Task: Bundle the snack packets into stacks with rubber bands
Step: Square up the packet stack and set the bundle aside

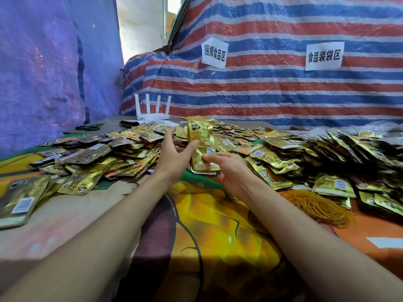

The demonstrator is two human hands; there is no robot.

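Note:
A small stack of gold snack packets (201, 138) stands upright at the centre of the table. My right hand (226, 168) grips its lower end, thumb on the front. My left hand (174, 152) is beside the stack with fingers spread; its thumb tip touches the stack's left edge. Loose gold and brown packets (98, 158) are heaped to the left and behind. A pile of yellow rubber bands (316, 204) lies to the right of my right forearm. Banded bundles (353, 153) are piled at the far right.
A white router (152, 112) with several antennas stands at the table's back, black scissors (89, 127) to its left. A striped tarp (283, 83) with two paper signs hangs behind. An orange-yellow printed cloth (207, 214) covers the table in front.

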